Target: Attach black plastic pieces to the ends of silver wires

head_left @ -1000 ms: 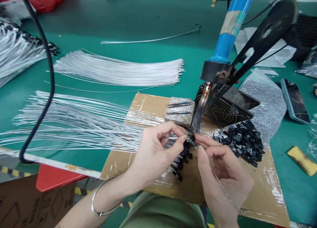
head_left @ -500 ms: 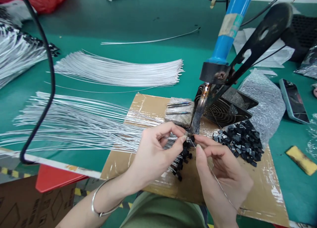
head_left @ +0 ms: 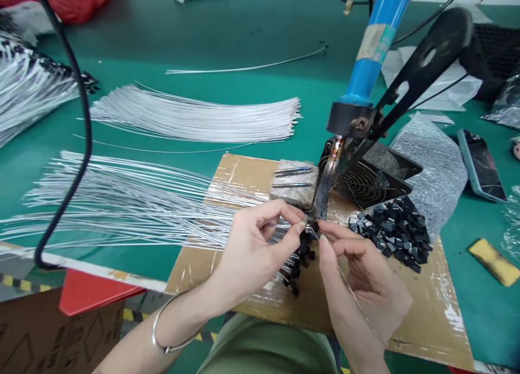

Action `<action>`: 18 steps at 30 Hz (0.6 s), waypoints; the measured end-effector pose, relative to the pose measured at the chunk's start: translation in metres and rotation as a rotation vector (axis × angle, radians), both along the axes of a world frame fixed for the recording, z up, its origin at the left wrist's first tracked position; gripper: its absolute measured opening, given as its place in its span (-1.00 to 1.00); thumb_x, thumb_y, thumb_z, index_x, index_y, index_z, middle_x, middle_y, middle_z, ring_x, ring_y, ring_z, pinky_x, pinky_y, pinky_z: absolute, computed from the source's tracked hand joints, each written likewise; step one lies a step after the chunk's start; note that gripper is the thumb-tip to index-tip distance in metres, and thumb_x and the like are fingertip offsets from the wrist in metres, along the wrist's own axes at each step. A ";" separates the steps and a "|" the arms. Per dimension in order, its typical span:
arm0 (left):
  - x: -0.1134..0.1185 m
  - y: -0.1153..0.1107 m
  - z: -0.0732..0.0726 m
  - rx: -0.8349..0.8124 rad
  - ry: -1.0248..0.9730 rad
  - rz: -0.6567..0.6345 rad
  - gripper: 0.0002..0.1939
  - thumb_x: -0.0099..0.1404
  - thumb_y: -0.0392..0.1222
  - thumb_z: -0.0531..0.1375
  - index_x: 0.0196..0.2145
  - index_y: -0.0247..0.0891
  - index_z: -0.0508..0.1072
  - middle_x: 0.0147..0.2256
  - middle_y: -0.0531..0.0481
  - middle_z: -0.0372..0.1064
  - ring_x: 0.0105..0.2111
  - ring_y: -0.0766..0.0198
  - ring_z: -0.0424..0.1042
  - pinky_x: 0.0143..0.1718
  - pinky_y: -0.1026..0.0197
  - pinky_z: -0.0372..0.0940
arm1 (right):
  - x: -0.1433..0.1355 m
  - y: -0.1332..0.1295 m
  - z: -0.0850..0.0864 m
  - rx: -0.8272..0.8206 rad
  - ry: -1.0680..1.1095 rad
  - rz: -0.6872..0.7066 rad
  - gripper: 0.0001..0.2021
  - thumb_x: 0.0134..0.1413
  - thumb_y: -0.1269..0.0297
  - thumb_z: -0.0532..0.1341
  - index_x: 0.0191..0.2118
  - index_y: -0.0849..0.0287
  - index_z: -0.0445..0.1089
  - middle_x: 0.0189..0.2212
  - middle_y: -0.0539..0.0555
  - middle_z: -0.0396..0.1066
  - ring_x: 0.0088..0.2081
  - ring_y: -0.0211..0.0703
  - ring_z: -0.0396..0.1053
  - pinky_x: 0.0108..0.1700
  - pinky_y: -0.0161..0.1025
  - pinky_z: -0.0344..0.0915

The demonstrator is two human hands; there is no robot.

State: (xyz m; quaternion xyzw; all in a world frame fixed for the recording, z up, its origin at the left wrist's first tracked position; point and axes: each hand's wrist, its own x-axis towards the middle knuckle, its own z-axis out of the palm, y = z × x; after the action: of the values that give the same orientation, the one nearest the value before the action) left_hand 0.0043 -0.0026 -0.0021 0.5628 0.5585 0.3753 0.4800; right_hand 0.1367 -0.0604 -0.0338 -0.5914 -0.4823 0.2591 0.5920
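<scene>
The tip of a soldering iron with a blue handle (head_left: pixel 363 76) points down between my hands. My left hand (head_left: pixel 260 247) pinches a white wire end at the tip; the end itself is tiny and partly hidden by the fingers. Just right of the tip, my right hand (head_left: pixel 363 287) has thumb and fingers closed on a thin solder wire (head_left: pixel 357 301), which trails down across the palm. Under and left of my left hand lie white wires (head_left: pixel 162 206) with black connectors (head_left: pixel 300 260) on their ends. A pile of black connector pieces (head_left: pixel 394 230) sits right of the hands.
Brown cardboard (head_left: pixel 430 309) lies under the work. Behind it are a stone block with metal tips (head_left: pixel 294 192) and a black fan (head_left: pixel 361 179). A white wire bundle (head_left: pixel 195 117), a phone (head_left: pixel 481 165), a yellow sponge (head_left: pixel 493 262) and a hanging black cable (head_left: pixel 83 114) are around.
My right hand has shifted slightly to the left, with the solder wire in it. The iron's handle and bracket have moved slightly left. My left hand looks almost unchanged.
</scene>
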 end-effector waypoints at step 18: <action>0.001 0.001 0.003 -0.016 0.016 0.002 -0.90 0.17 -0.26 0.26 -0.50 -0.25 0.52 -0.39 -0.05 0.60 -0.44 0.24 0.48 -0.51 0.26 0.18 | -0.002 -0.001 -0.001 0.006 -0.031 0.000 -0.87 0.22 0.46 0.34 -0.34 0.12 0.47 -0.14 0.13 0.67 -0.10 -0.11 0.65 0.00 -0.22 0.54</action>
State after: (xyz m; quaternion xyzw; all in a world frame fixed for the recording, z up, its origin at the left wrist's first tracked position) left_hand 0.0048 -0.0014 0.0010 0.5613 0.5660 0.3668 0.4796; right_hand 0.1350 -0.0611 -0.0346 -0.5936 -0.4921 0.2484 0.5864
